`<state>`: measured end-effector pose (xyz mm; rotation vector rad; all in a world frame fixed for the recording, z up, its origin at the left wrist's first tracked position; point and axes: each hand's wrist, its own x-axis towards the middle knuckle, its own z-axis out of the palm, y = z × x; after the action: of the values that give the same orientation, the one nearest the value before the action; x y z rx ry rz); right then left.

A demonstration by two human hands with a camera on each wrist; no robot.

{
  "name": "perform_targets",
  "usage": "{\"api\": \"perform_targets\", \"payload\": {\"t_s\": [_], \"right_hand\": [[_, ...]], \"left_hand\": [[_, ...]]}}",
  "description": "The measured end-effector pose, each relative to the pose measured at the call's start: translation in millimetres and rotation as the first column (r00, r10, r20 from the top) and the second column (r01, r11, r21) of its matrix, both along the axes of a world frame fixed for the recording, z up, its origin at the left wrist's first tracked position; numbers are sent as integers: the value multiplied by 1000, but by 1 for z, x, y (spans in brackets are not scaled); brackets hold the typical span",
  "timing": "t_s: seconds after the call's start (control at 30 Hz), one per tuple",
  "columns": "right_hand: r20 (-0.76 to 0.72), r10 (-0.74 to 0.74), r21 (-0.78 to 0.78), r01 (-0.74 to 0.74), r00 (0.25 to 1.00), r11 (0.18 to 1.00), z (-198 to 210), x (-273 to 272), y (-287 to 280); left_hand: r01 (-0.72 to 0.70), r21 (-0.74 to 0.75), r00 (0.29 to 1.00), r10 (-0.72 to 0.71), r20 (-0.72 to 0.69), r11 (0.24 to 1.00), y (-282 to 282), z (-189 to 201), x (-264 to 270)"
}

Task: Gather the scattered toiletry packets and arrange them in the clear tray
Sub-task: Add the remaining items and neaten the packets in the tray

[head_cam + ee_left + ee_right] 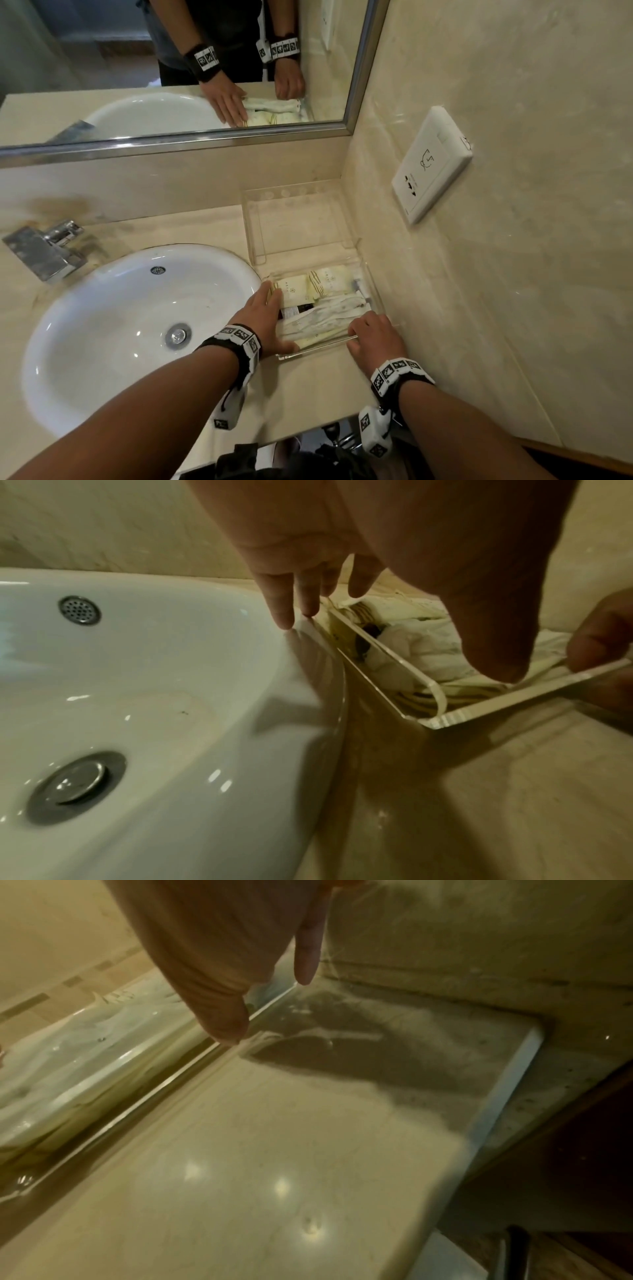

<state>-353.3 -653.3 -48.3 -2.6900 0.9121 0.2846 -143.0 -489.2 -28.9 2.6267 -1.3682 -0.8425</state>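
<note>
While my left hand lies flat along the left wall of the clear tray, its fingers straight and close together with the thumb reaching over the near corner, my right hand grips the tray's near rim at the right, fingers curled over the edge and the thumb tip on the acrylic. That tray sits on the beige counter, between the white basin and the side wall, in front of a taller clear stand in the corner. Inside it lie the toiletry packets: pale yellow sachets at the back, crinkled white wrappers across the front, and something dark between them that I cannot make out. From my left wrist, my fingertips touch the tray's outer wall just beside the basin rim.
</note>
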Motion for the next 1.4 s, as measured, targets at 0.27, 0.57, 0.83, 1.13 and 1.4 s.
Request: {"api": "perform_targets", "payload": {"t_s": [0.27, 0.57, 0.83, 1.13, 1.4], "right_hand": [[142, -101, 32, 97, 985, 995, -14, 0, 6], [197, -104, 58, 94, 975, 994, -25, 3, 5], [176, -73, 68, 62, 982, 996, -23, 9, 0], [249, -87, 71, 71, 965, 995, -19, 24, -4], [273, -70, 63, 55, 960, 996, -21, 34, -11]], "left_hand": [[-1, -48, 1000, 0, -16, 999, 3, -4, -1], [75, -13, 997, -75, 9, 997, 5, -10, -2], [144, 31, 987, -146, 64, 989, 1, -8, -3], [127, -4, 991, -126, 50, 992, -2, 0, 13], [116, -3, 993, -116, 37, 993, -5, 1, 23]]}}
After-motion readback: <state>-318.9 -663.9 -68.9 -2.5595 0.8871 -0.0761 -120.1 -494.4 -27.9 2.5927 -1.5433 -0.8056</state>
